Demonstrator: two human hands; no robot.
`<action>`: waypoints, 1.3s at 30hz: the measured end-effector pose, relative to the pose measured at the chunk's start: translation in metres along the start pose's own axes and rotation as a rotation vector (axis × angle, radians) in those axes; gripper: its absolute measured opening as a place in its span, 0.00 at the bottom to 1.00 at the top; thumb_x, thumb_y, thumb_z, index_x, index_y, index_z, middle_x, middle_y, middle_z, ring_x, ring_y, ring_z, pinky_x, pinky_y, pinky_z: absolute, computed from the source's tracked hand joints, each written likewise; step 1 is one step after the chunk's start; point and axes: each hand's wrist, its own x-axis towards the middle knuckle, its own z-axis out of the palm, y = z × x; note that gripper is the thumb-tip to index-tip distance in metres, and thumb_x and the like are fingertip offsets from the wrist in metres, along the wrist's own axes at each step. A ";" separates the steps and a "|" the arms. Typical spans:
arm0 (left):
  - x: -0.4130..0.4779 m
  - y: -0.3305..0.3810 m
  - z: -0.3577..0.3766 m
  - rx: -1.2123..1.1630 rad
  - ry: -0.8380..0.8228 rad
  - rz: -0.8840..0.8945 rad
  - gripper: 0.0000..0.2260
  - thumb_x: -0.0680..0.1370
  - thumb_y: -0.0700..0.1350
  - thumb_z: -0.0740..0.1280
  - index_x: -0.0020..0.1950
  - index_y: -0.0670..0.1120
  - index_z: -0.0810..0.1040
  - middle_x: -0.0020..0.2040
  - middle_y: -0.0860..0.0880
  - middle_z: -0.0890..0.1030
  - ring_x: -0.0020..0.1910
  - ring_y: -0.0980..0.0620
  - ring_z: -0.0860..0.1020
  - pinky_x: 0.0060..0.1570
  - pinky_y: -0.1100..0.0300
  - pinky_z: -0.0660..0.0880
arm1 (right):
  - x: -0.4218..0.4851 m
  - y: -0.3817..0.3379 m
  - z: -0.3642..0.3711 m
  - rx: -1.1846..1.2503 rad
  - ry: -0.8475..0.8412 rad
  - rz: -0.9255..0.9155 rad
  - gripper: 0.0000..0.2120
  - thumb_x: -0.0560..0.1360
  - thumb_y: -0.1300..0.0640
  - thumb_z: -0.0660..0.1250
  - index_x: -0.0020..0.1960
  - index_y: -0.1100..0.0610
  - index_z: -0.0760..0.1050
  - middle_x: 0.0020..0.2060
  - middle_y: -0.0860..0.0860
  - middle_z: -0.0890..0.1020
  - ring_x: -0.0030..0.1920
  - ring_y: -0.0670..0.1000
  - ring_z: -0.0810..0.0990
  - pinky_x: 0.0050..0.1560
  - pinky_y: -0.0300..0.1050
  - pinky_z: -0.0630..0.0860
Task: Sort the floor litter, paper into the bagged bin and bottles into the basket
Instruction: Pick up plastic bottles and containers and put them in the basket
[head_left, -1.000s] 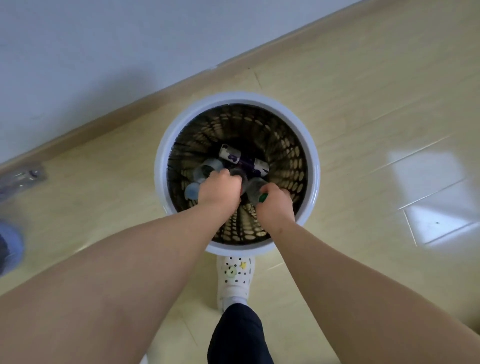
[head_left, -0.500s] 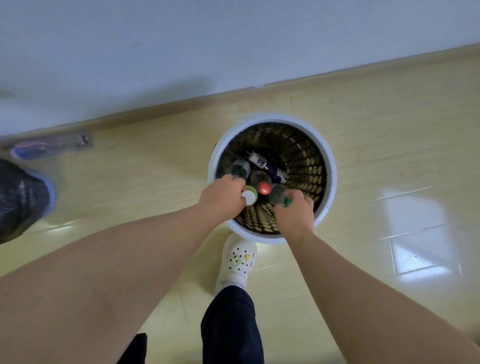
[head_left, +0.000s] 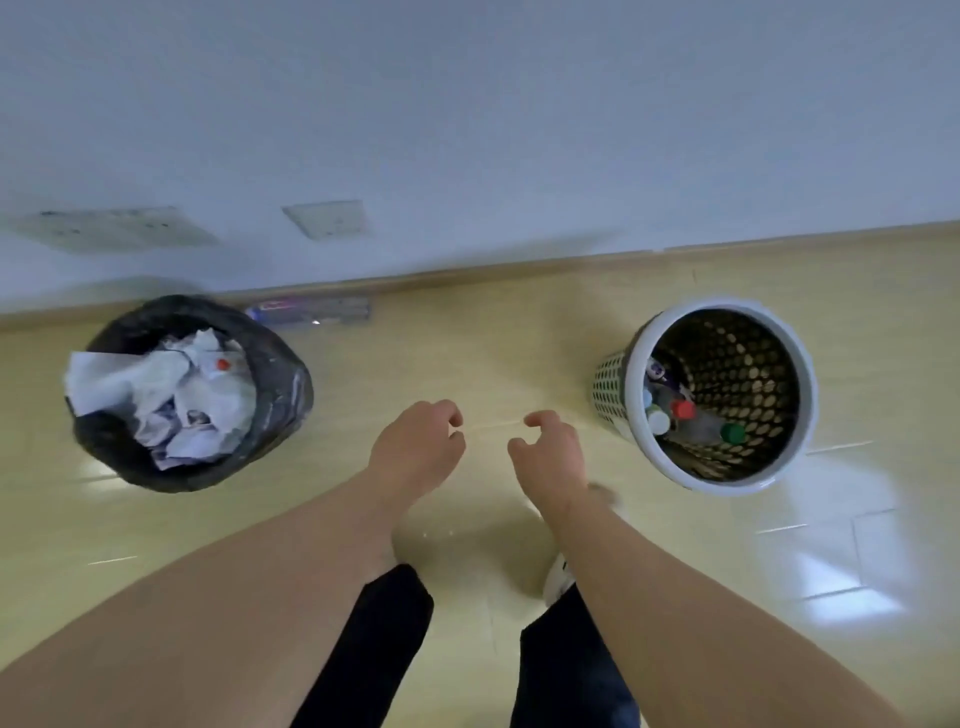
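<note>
Head view, crumpled white paper (head_left: 156, 384) filling bagged bin (head_left: 283, 387), capped bottles (head_left: 698, 423) in basket (head_left: 631, 374)

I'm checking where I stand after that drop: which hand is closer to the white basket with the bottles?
Right. The right hand hangs empty just left of the basket in the picture, not touching it. The left hand is farther off, toward the bagged bin.
</note>
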 end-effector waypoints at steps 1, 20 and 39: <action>-0.006 -0.020 -0.010 -0.003 0.006 -0.022 0.12 0.78 0.45 0.59 0.61 0.47 0.74 0.59 0.46 0.76 0.57 0.47 0.75 0.54 0.55 0.71 | -0.007 -0.013 0.015 -0.002 -0.015 -0.016 0.18 0.77 0.59 0.59 0.67 0.56 0.67 0.66 0.54 0.68 0.37 0.46 0.70 0.44 0.39 0.65; 0.114 -0.214 0.020 -0.719 0.249 -0.418 0.13 0.79 0.46 0.60 0.64 0.49 0.71 0.57 0.51 0.75 0.49 0.50 0.75 0.46 0.57 0.72 | 0.152 -0.111 0.224 -0.440 -0.161 -0.277 0.19 0.77 0.58 0.59 0.68 0.57 0.66 0.65 0.56 0.71 0.57 0.56 0.73 0.49 0.42 0.68; 0.184 -0.284 0.091 -0.793 0.210 -0.460 0.15 0.78 0.45 0.60 0.65 0.49 0.70 0.63 0.49 0.76 0.59 0.48 0.76 0.58 0.55 0.73 | 0.298 -0.120 0.338 -1.056 0.190 -0.497 0.32 0.72 0.47 0.69 0.70 0.56 0.62 0.67 0.57 0.66 0.68 0.61 0.63 0.65 0.52 0.61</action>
